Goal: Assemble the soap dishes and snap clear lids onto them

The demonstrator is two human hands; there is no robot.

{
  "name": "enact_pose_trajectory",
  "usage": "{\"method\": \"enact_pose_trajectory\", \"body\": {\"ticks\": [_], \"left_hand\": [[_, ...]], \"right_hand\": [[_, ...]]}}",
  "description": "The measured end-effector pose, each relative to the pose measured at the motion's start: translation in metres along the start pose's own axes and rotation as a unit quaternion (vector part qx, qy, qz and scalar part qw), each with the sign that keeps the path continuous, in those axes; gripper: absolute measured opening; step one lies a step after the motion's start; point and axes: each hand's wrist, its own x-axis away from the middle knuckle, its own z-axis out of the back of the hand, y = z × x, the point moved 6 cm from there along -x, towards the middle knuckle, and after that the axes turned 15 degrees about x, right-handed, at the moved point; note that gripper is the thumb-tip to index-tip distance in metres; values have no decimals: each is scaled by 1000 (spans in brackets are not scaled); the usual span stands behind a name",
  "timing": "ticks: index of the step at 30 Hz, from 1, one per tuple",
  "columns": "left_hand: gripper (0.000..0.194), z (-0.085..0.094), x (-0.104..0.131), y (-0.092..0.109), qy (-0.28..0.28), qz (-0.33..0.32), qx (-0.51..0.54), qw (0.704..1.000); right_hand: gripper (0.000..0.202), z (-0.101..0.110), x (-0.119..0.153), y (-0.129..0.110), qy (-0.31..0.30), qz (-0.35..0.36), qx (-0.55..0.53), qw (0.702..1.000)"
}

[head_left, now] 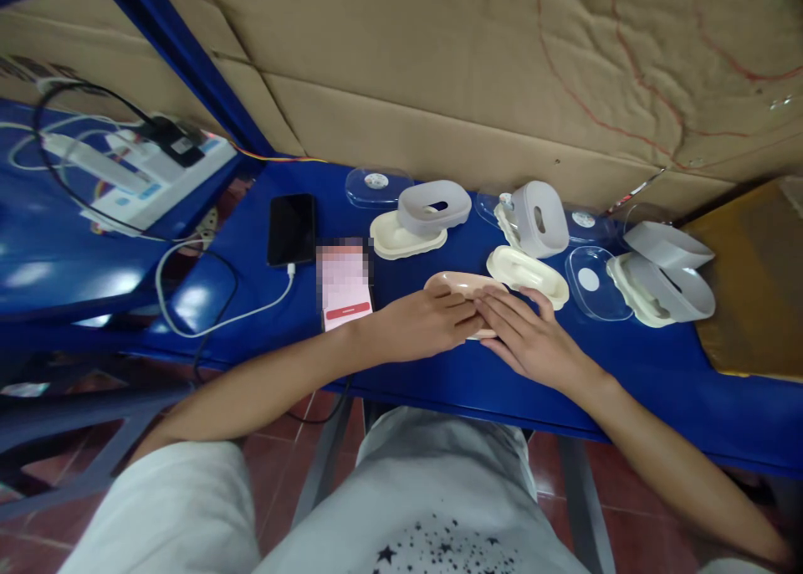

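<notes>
A pale pink oval tray (464, 283) lies on the blue table, partly covered by both hands. My left hand (432, 323) rests over its left part with the fingers bent onto it. From the right, my right hand (527, 331) reaches over the tray, its fingertips meeting the left fingers and its thumb raised apart. Just behind the right hand sits a cream oval tray (530, 274). Further back, a grey oval ring-shaped piece (434, 206) leans on another cream tray (407, 238).
Grey and cream pieces (540, 218) and clear lids (599, 283) stand at the back and right. A black phone (292, 229), a lit phone (345, 294) and a power strip (163, 191) are leftward. A cardboard box (753, 281) stands far right.
</notes>
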Motion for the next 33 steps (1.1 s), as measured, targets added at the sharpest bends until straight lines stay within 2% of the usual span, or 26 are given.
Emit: {"method": "enact_pose_trajectory", "body": {"ticks": [2, 5, 9, 11, 14, 18, 21, 23, 26, 31, 33], "left_hand": [[26, -2, 0, 4, 3, -13, -37, 999], [23, 1, 1, 7, 21, -33, -19, 999], [23, 16, 2, 1, 45, -29, 55, 997], [29, 25, 3, -7, 63, -3, 59, 996], [40, 35, 8, -30, 83, 73, 33, 993], [46, 45, 20, -81, 98, 195, 35, 975], [58, 48, 26, -123, 60, 267, 62, 960], [54, 50, 24, -141, 21, 286, 83, 954], [38, 56, 17, -150, -2, 287, 107, 952], [30, 72, 11, -154, 76, 256, 162, 950], [28, 73, 13, -161, 93, 250, 159, 951]], "right_hand": [[67, -1, -1, -2, -1, 4, 8, 1000], [59, -1, -2, -4, 6, 5, -1, 1000], [49, 0, 0, -2, 16, 11, -63, 998], [51, 1, 1, 2, 15, 11, -108, 994], [55, 3, 5, 16, 18, -8, -142, 990], [53, 4, 15, 52, 28, -110, -111, 987], [50, -1, 23, 73, 22, -171, -94, 981], [49, -6, 26, 77, 9, -180, -92, 979], [46, -13, 25, 72, -3, -165, -93, 982], [44, -20, 22, 60, -16, -127, -108, 986], [44, -21, 22, 58, -16, -124, -110, 986]]}}
